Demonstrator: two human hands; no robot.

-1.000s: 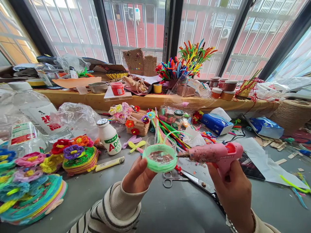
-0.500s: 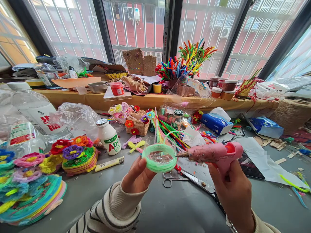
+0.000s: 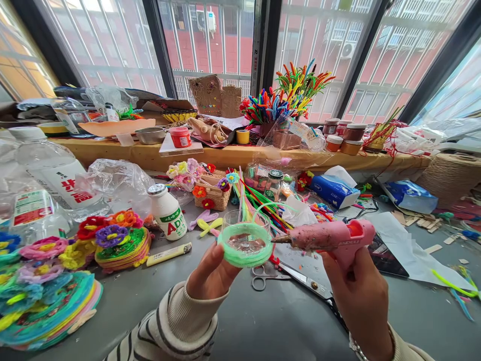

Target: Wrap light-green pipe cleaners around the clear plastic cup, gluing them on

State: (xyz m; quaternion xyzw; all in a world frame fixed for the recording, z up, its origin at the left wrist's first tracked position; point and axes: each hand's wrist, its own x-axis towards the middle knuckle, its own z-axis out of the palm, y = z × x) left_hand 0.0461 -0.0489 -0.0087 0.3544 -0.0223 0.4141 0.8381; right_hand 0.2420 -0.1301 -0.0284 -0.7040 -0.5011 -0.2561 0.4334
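Hot-glue gun (image 3: 326, 236) nozzle at green-banded glass cup (image 3: 246, 220), both held above tabletop (image 3: 263, 321).
Head view: L hand (image 3: 210, 273) grip pinches the glass cup at its lower-left edge, fingertips on the green chenille band (image 3: 244, 258) wound round its near end; cup sits mid-frame, tilted toward camera, off the tabletop. R hand (image 3: 361, 296) grip clenched on the pink gun's handle, nozzle tip touching the band's right side. Scissors (image 3: 285, 276) lie on tabletop just below cup & gun. To the left: yellow lighter (image 3: 169, 254), white AD bottle (image 3: 167, 213), stack of chenille flower mats (image 3: 122, 240). Behind: wicker basket (image 3: 212, 193) w/ flowers, loose chenille stems (image 3: 263, 200), blue tissue pack (image 3: 334, 190) at right.
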